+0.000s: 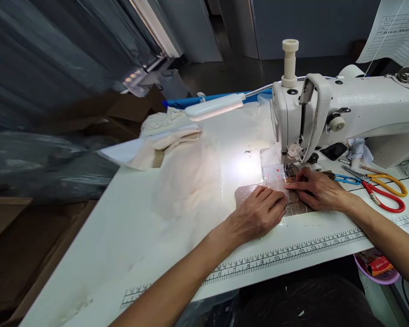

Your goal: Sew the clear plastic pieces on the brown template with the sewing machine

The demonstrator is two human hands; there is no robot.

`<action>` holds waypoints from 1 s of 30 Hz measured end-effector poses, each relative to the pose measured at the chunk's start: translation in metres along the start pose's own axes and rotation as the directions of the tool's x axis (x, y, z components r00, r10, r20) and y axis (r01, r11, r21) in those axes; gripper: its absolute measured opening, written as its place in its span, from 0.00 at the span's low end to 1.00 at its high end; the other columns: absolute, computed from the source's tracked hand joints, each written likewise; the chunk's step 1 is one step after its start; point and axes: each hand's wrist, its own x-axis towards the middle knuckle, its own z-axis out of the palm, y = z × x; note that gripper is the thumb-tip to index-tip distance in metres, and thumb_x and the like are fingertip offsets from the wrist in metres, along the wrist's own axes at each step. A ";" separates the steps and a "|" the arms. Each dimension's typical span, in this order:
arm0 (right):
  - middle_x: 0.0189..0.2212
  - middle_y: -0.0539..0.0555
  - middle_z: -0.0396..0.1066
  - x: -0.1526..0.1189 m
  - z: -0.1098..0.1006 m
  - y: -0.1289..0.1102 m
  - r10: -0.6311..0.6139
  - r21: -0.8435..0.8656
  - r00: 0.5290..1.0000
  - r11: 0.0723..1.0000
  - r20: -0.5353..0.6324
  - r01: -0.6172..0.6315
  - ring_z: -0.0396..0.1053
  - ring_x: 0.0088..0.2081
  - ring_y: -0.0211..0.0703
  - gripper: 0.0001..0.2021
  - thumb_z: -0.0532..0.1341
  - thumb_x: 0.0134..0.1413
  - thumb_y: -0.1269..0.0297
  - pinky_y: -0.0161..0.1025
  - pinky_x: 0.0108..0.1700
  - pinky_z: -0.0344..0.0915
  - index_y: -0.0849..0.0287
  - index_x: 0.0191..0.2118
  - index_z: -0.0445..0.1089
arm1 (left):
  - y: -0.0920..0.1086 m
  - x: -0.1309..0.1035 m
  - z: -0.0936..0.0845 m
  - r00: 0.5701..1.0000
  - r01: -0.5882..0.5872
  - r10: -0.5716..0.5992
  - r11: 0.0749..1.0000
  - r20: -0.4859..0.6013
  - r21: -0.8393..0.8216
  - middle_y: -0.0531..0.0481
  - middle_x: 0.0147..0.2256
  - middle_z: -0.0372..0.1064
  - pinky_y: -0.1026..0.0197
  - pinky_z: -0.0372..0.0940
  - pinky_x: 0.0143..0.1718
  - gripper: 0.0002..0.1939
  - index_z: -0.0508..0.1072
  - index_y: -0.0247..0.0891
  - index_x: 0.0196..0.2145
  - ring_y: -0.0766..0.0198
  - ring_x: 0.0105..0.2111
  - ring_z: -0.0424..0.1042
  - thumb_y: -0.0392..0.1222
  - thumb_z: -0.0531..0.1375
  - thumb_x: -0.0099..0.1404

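Guiding a sheer piece (pixel 281 185) at the presser foot (pixel 287 170) is judged to be the step in hand. Piece is located between the fingertips of the left hand (pixel 259 211) and the right hand (pixel 315 188), just on the near side of the foot. Best done with the edge squared by the right and the surface smoothed flat by the left; light, even pressure is advised, since thin stuff could be puckered or dragged askew. Fingertips should be held clear of the foot, which is close by. Left fingers are bunched together on the piece; whether it is pinched or merely pressed cannot be told. Right index finger is stretched to the edge; closure of any pinch there cannot be told either. Piece looks pale, thin, translucent, partly covered by fingers. More gauzy fabric (pixel 191 181), whitish to cream, is heaped loosely left of the grip; a join with the piece cannot be made out. Red-handled scissors (pixel 371 194) are seen right of the grip.
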 end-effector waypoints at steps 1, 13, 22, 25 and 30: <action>0.42 0.59 0.66 0.000 0.000 0.000 -0.002 -0.002 1.000 1.000 0.001 0.002 0.65 0.40 0.46 0.18 0.53 0.63 0.66 0.46 0.43 0.67 0.53 0.54 0.72 | 0.000 0.000 0.001 1.000 -0.001 0.001 1.000 0.002 -0.005 0.43 0.37 0.74 0.56 0.68 0.35 0.08 0.71 0.31 0.41 0.61 0.33 0.70 0.34 0.53 0.71; 0.43 0.59 0.66 0.000 -0.001 -0.004 0.056 0.003 0.998 0.998 0.019 -0.056 0.66 0.42 0.47 0.17 0.54 0.63 0.66 0.47 0.45 0.67 0.51 0.54 0.72 | -0.001 -0.002 -0.001 0.996 0.060 -0.053 0.993 0.068 -0.101 0.45 0.37 0.73 0.54 0.66 0.38 0.08 0.72 0.34 0.41 0.61 0.35 0.69 0.35 0.52 0.71; 0.32 0.54 0.66 -0.002 -0.009 -0.001 0.152 0.165 0.988 0.975 -0.008 -0.148 0.65 0.31 0.40 0.19 0.51 0.64 0.68 0.41 0.39 0.67 0.54 0.56 0.70 | -0.003 -0.006 0.001 0.995 0.096 -0.090 0.987 0.052 -0.132 0.43 0.42 0.73 0.53 0.66 0.40 0.09 0.73 0.35 0.44 0.59 0.38 0.69 0.36 0.54 0.71; 0.35 0.55 0.67 -0.003 -0.008 -0.001 0.143 0.146 0.989 0.979 -0.019 -0.139 0.67 0.34 0.41 0.19 0.52 0.64 0.68 0.41 0.41 0.67 0.53 0.56 0.71 | -0.003 -0.007 0.003 0.993 0.105 -0.098 0.985 0.058 -0.137 0.43 0.42 0.72 0.53 0.66 0.40 0.09 0.73 0.35 0.44 0.59 0.38 0.70 0.36 0.54 0.71; 0.41 0.58 0.68 -0.004 -0.006 -0.002 0.111 0.099 0.993 0.989 -0.024 -0.109 0.69 0.40 0.44 0.19 0.52 0.63 0.68 0.44 0.44 0.69 0.54 0.55 0.72 | -0.002 -0.008 0.002 0.993 0.112 -0.104 0.984 0.061 -0.142 0.41 0.42 0.72 0.53 0.67 0.40 0.10 0.73 0.34 0.44 0.58 0.40 0.70 0.36 0.53 0.71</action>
